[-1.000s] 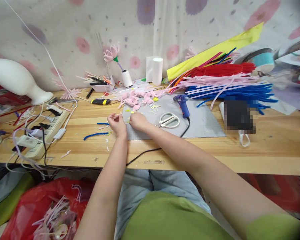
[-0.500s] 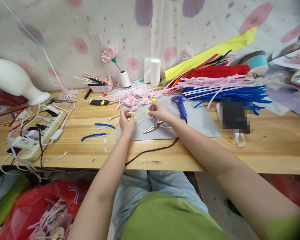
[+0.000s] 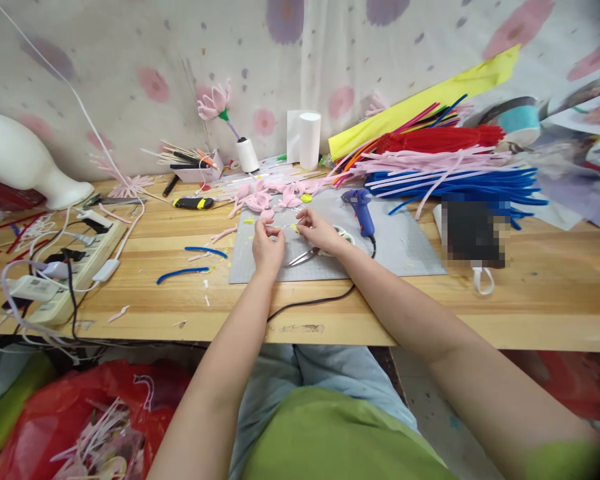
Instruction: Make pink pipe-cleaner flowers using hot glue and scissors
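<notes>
Left hand (image 3: pixel 269 253) and right hand (image 3: pixel 320 233): fingers bent, tips drawn near together; whether they grip anything cannot be confirmed. Small yellow piece (image 3: pixel 294 228) sits at the right fingertips, between both hands, over the grey mat (image 3: pixel 405 250).

A curtain (image 3: pixel 210 33) with printed pink and purple flowers (image 3: pixel 341 101) hangs behind the table (image 3: pixel 480 313). At left, a power strip (image 3: pixel 91 263) bears several plugs (image 3: pixel 33 288); behind it is a white rounded form (image 3: pixel 25 157). Below the table edge, a red bag (image 3: pixel 45 420) holds scraps (image 3: pixel 100 433).
</notes>
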The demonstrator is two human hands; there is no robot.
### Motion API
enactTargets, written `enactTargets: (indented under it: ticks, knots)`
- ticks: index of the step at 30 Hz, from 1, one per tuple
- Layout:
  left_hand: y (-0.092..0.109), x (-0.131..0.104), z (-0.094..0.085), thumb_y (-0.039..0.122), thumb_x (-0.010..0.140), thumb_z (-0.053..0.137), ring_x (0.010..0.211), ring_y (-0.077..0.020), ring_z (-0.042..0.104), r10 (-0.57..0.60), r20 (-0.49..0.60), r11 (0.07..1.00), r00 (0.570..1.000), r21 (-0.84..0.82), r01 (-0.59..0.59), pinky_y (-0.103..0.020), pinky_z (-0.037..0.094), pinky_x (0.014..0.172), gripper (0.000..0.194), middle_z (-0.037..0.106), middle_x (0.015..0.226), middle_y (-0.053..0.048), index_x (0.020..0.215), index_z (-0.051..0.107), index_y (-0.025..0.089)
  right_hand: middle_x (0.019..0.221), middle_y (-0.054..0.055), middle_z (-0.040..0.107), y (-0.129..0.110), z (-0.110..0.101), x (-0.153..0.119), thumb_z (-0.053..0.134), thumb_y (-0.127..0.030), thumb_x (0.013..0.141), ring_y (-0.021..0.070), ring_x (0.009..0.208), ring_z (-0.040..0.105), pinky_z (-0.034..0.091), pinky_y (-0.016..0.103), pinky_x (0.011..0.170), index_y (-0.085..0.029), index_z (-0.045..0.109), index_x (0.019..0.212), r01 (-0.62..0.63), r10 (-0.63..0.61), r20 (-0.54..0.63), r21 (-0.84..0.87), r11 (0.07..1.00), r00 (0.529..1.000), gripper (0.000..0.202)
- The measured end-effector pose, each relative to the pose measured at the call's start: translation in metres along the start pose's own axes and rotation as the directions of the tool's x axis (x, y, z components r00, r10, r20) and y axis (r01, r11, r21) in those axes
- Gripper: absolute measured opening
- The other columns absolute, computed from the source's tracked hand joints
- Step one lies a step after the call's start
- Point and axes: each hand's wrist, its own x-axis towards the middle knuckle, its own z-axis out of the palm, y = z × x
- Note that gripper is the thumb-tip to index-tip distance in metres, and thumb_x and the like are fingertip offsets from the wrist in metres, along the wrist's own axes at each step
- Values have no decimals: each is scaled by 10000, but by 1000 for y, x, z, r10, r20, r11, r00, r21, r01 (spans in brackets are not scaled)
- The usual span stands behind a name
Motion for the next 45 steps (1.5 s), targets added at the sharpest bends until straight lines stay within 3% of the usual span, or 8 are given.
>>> enactTargets:
  ticks: [6,13,34,45]
  knots:
    - [7,-2,-2,121,697,581,750,-131,596,19,7,997,1000,80,-20,-260,427,738,308,613,722,26,963,452,207,694,-45,544,-5,4,-4,472,-185,709,119,668,526,406,275,702,-200,419,903,44,-43,11,-82,996,999,201]
    - [9,-3,0,110,702,570,761,-156,595,43,46,982,998,181,-50,-282,417,745,304,609,726,18,965,458,211,678,-54,528,-5,5,-4,472,-172,709,118,669,532,405,272,708,-199,400,895,51,-50,27,-54,997,998,201]
    - [7,-3,1,112,683,588,751,-181,591,56,66,967,996,244,-70,-317,402,762,329,624,764,8,970,479,229,705,-51,525,-5,5,-5,477,-160,709,119,691,541,424,289,747,-216,391,868,75,-74,30,-32,997,997,189]
    - [6,-4,1,81,618,632,755,-170,601,98,82,972,992,207,-113,-358,397,867,446,623,797,13,1005,471,235,699,-49,530,-2,5,-4,471,-164,706,124,689,543,422,281,737,-215,394,881,105,-103,29,-64,992,994,198]
